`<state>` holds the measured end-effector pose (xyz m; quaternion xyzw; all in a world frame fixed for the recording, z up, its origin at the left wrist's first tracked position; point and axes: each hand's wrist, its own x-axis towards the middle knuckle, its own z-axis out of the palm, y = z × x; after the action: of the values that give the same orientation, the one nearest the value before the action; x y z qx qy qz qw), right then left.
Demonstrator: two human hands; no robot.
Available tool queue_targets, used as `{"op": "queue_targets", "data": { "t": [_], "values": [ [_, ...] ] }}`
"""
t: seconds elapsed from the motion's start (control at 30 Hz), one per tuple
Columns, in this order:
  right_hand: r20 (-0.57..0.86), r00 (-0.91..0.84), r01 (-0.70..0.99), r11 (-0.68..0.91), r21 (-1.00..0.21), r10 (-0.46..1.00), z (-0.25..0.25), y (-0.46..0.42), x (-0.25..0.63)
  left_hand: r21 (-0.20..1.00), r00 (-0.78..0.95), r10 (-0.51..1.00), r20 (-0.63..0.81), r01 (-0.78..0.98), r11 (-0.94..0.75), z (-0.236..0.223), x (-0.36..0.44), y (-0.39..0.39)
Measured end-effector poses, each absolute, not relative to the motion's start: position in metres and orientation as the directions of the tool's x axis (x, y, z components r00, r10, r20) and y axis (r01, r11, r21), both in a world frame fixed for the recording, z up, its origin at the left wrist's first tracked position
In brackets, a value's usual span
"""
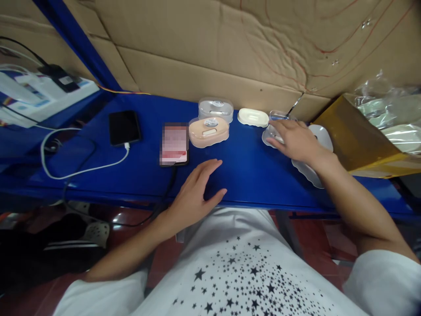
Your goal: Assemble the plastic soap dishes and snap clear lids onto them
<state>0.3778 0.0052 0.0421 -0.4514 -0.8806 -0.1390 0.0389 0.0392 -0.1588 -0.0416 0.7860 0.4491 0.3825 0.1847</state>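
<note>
Some right-hand fingers (pixel 279 126), half-open, on case (pixel 267 137)

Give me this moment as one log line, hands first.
left hand: open, empty | right hand: over translucent plastic piece, grip unclear | blue table: peach case, cream piece

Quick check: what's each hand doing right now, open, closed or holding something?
Left hand: open, holding nothing.
Right hand: at the translucent gray case, thumb and fingers apart; whether it grips cannot be told.
</note>
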Motion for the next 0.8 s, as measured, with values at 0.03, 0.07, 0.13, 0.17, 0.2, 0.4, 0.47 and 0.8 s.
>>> {"op": "queue_targets", "data": {
  "t": [0.03,0.07,0.13,0.17,0.2,0.4,0.47,0.8],
  "values": [
    [0.181,-0.608,0.793,0.579,0.193,0.773,0.038,0.018,0.365,0.630,0.305,0.847,0.435,0.569,-0.528,-0.041,0.039,-0.159],
    [0.155,-0.623,0.781,0.598,0.183,0.766,0.034,0.031,0.353,0.627,0.307,0.847,0.433,0.572,-0.528,-0.041,0.039,-0.159],
    [0.087,-0.624,0.776,0.604,0.181,0.777,0.026,0.052,0.329,0.625,0.312,0.847,0.430,0.574,-0.529,-0.041,0.038,-0.158],
    [0.054,-0.615,0.780,0.597,0.185,0.787,0.023,0.057,0.319,0.626,0.315,0.847,0.429,0.572,-0.530,-0.040,0.038,-0.158],
    [0.029,-0.605,0.785,0.590,0.189,0.796,0.021,0.058,0.312,0.627,0.318,0.846,0.429,0.568,-0.532,-0.040,0.038,-0.158],
    [0.030,-0.725,0.688,0.722,0.071,0.688,0.022,-0.003,0.305,0.617,0.341,0.839,0.423,0.570,-0.543,-0.038,0.037,-0.160],
    [0.093,-0.743,0.668,0.744,0.032,0.663,0.024,-0.014,0.305,0.605,0.348,0.839,0.419,0.581,-0.544,-0.037,0.038,-0.160],
    [0.044,-0.592,0.805,0.587,0.084,0.805,0.008,0.008,0.293,0.593,0.357,0.841,0.408,0.597,-0.541,-0.035,0.038,-0.161]
  ]
}}
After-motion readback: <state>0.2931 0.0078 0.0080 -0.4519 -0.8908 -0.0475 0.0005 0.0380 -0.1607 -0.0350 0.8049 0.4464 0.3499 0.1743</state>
